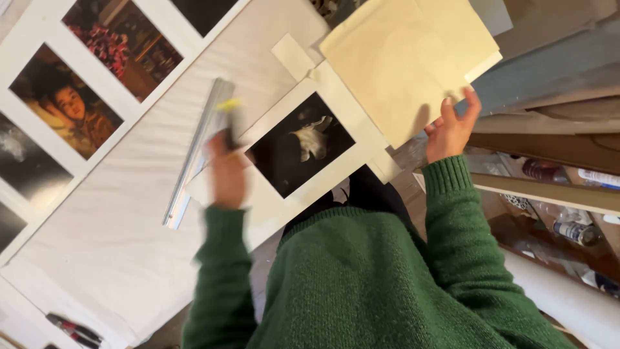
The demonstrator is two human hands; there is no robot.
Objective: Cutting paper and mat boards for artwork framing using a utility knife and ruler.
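My left hand (pixel 227 176), blurred with motion, is closed around a dark pen-like tool with a yellow tip (pixel 227 119). It hovers over the left edge of a white-bordered print (pixel 300 145) that shows a pale flower on black. A long metal ruler (pixel 194 155) lies just left of that hand. My right hand (pixel 452 129) grips the lower right edge of a stack of cream paper sheets (pixel 403 61), which overlaps the print's upper right corner. Both arms are in green sweater sleeves.
Several bordered photo prints (pixel 68 106) lie at the left on the white-covered table (pixel 116 239). Shelves with bottles and cans (pixel 575 229) stand at the right, above a white paper roll (pixel 568 300). A red-handled tool (pixel 74 329) lies at the bottom left.
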